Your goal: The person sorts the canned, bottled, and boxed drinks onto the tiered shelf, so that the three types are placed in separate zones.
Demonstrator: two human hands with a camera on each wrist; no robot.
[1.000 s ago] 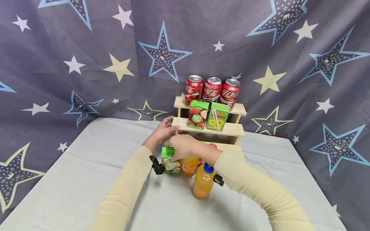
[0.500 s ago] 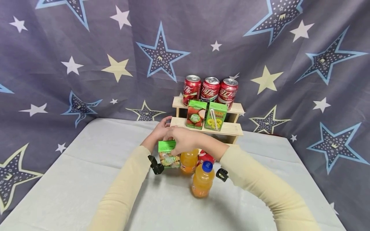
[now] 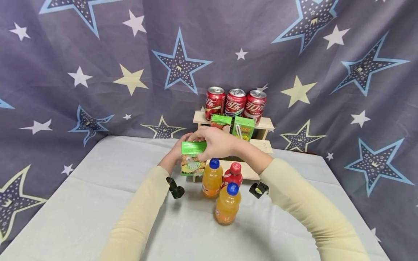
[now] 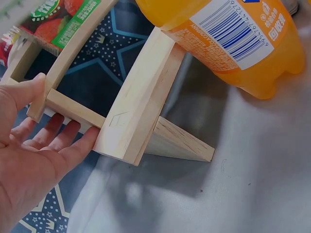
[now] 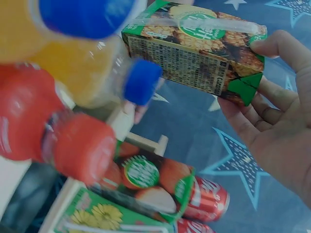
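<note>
My right hand (image 3: 219, 143) holds a green-topped juice box (image 3: 192, 159) with pineapple pictures, raised in front of the left end of a wooden tiered shelf (image 3: 233, 175). In the right wrist view, thumb and fingers pinch one end of this juice box (image 5: 194, 51), a straw wrapped on its side. My left hand (image 3: 174, 155) is partly covered by the box and right hand in the head view. The left wrist view has this hand (image 4: 34, 150) gripping the end of the wooden shelf (image 4: 133, 109), thumb above and fingers against the side piece.
Several red cola cans (image 3: 236, 101) stand on the top tier. Two juice boxes, one with yellow flowers (image 3: 243, 127), stand on the middle tier. Before the shelf are two orange drink bottles (image 3: 227, 206) and a red-capped bottle (image 3: 233, 175). A star-patterned curtain (image 3: 107, 72) hangs behind.
My right hand has lifted the pineapple juice box from low beside the orange bottle up toward the middle tier. My left hand stays at the shelf's end. The head view has shifted slightly.
</note>
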